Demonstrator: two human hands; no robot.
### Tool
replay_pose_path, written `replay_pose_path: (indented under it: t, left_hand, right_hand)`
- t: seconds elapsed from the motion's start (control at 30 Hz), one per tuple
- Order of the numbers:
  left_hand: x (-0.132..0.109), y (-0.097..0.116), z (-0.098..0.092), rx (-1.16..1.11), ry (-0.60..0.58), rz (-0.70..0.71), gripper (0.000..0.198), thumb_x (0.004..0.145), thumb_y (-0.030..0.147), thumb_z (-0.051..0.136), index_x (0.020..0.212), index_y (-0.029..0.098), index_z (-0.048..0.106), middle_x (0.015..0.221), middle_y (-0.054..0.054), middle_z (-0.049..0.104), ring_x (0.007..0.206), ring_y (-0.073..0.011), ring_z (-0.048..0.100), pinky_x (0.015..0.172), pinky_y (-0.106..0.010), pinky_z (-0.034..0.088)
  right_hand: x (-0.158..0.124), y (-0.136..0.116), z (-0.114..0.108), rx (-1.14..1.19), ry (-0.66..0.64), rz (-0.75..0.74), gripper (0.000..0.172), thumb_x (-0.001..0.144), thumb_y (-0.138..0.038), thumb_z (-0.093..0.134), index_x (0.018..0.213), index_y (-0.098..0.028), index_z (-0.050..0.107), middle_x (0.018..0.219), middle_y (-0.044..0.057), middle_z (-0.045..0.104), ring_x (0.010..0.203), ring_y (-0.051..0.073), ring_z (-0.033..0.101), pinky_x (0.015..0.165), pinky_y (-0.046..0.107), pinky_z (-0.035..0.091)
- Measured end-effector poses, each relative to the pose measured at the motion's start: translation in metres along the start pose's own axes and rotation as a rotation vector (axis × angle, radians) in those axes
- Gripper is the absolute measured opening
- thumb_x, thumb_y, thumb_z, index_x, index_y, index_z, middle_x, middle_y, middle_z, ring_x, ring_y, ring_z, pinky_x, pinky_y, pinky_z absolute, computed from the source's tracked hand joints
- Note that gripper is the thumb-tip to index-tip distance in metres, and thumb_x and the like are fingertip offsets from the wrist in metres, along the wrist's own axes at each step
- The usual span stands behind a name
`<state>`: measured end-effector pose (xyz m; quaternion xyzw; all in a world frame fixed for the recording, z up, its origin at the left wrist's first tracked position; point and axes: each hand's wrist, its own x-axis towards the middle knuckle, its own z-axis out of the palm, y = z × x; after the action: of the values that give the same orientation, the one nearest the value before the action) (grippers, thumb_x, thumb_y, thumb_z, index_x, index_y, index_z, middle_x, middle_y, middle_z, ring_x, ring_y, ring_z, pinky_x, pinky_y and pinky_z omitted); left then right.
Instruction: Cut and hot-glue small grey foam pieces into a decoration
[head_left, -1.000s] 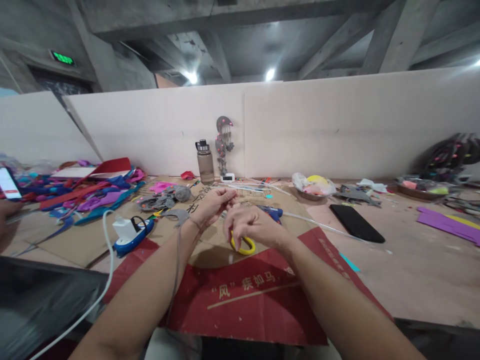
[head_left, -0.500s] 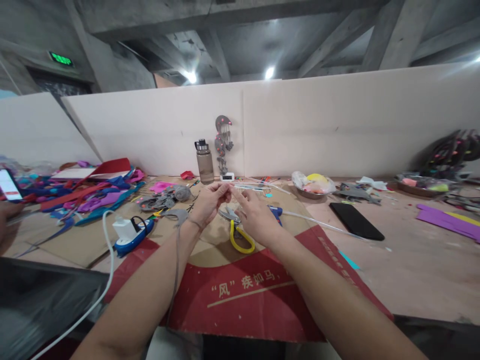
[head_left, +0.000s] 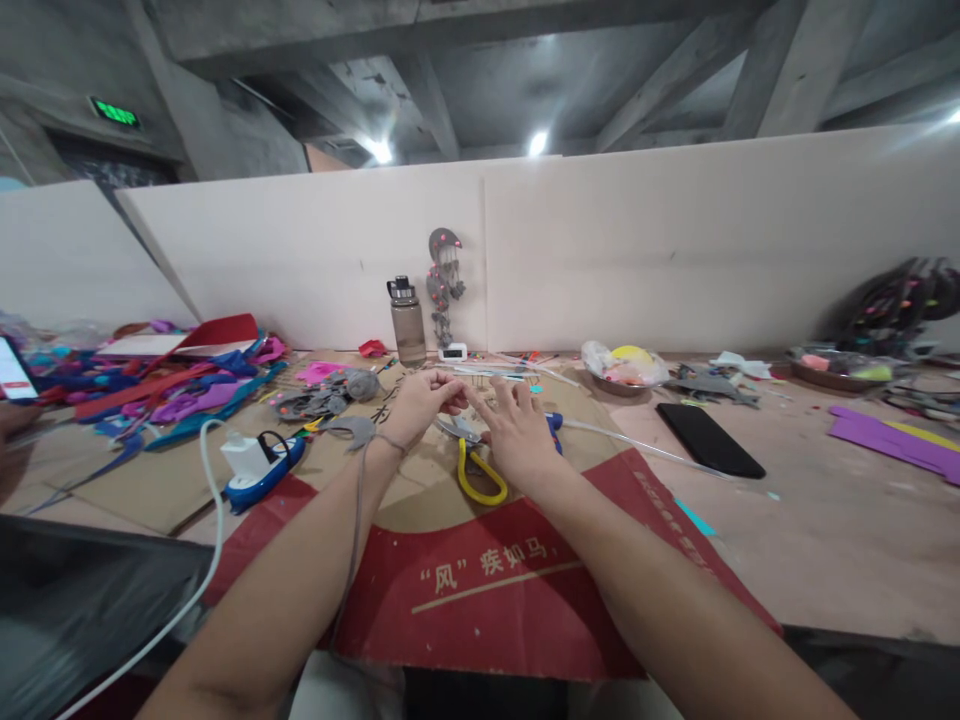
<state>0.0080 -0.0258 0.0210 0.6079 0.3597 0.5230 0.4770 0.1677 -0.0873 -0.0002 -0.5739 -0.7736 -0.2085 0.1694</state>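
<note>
My left hand (head_left: 424, 405) has its thumb and fingertips pinched together above the cardboard; whatever is between them is too small to make out. Close by on the right, my right hand (head_left: 519, 432) has its fingers spread, the index pointing toward the left fingertips. Below and between the hands lie yellow-handled scissors (head_left: 480, 478). A strand of grey yarn (head_left: 358, 530) crosses my left wrist and hangs down along the forearm. Beside that wrist is a grey crescent-shaped piece (head_left: 352, 431). Partly hidden behind my right hand is a blue glue gun (head_left: 555, 425).
A red-printed cardboard sheet (head_left: 480, 640) covers the front of the table. On the left are a blue power strip (head_left: 262, 480) and felt scraps (head_left: 187, 395). A bottle (head_left: 408, 325) stands behind; a black phone (head_left: 709, 440) and a bowl (head_left: 626, 385) are right.
My right hand's fingers have spread and moved slightly away from the left fingertips. My left hand stays pinched in nearly the same place.
</note>
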Motion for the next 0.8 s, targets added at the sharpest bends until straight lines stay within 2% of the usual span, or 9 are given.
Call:
replay_pose_path:
  t: [0.23, 0.33, 0.57, 0.8]
  left_hand:
    - [0.0007, -0.0010, 0.0010, -0.144, 0.011, 0.042, 0.041, 0.065, 0.045, 0.080, 0.082, 0.011, 0.064, 0.068, -0.005, 0.068, 0.057, -0.0119, 0.062, 0.057, -0.025, 0.051]
    - [-0.0014, 0.0006, 0.0018, -0.097, -0.002, 0.078, 0.040, 0.066, 0.045, 0.079, 0.081, 0.011, 0.066, 0.069, -0.005, 0.069, 0.058, -0.0121, 0.063, 0.060, -0.026, 0.053]
    - [-0.0023, -0.0023, 0.0036, 0.004, 0.104, 0.074, 0.041, 0.058, 0.042, 0.084, 0.076, 0.011, 0.065, 0.066, -0.007, 0.070, 0.058, -0.0150, 0.065, 0.060, -0.029, 0.055]
    - [-0.0030, 0.0033, -0.0031, 0.116, 0.010, -0.010, 0.041, 0.057, 0.044, 0.084, 0.069, 0.011, 0.062, 0.061, -0.003, 0.066, 0.056, -0.0114, 0.060, 0.058, -0.025, 0.051]
  right_hand:
    - [0.0002, -0.0047, -0.0073, 0.049, 0.011, 0.017, 0.077, 0.087, -0.029, 0.060, 0.153, -0.035, 0.021, 0.143, 0.014, 0.042, 0.117, 0.034, 0.043, 0.092, 0.046, 0.037]
    - [0.0004, -0.0051, -0.0082, 0.048, 0.001, 0.026, 0.075, 0.087, -0.029, 0.058, 0.153, -0.034, 0.023, 0.145, 0.014, 0.041, 0.118, 0.034, 0.043, 0.093, 0.047, 0.037]
    - [-0.0028, -0.0054, -0.0066, -0.006, -0.019, 0.023, 0.066, 0.090, -0.022, 0.052, 0.151, -0.034, 0.029, 0.151, 0.011, 0.037, 0.124, 0.036, 0.039, 0.097, 0.050, 0.033]
    - [-0.0046, -0.0065, -0.0074, -0.058, -0.065, 0.019, 0.064, 0.092, -0.020, 0.047, 0.150, -0.038, 0.027, 0.156, 0.008, 0.030, 0.130, 0.034, 0.036, 0.101, 0.052, 0.029]
